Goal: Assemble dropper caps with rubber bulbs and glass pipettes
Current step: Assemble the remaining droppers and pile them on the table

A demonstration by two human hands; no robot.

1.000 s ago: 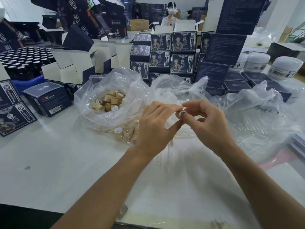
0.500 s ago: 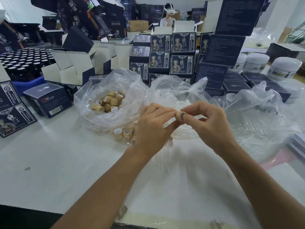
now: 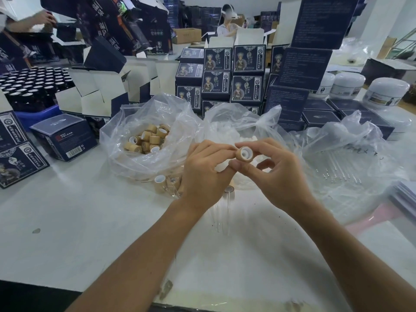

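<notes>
A tan dropper cap [image 3: 244,154] with a white inside faces me above the table. My right hand [image 3: 279,174] pinches it between thumb and forefinger. My left hand [image 3: 204,174] touches its left side with curled fingertips. A clear bag [image 3: 135,122] of several tan caps [image 3: 148,138] lies behind on the left. The middle bag [image 3: 236,122] holds white rubber bulbs [image 3: 246,138]. A third bag [image 3: 351,145] on the right holds glass pipettes [image 3: 337,170]. Assembled droppers [image 3: 228,199] lie on the table under my hands.
Dark blue printed boxes [image 3: 231,75] are stacked behind the bags, open cartons [image 3: 99,91] at left. A blue tray of dark bottles [image 3: 29,88] sits far left, white jars [image 3: 387,91] far right. Another person [image 3: 227,21] works at the back. The white table [image 3: 90,221] reaches the front edge.
Both hands have turned the cap so that its white open end faces me more fully. The hands stay at the same spot above the table.
</notes>
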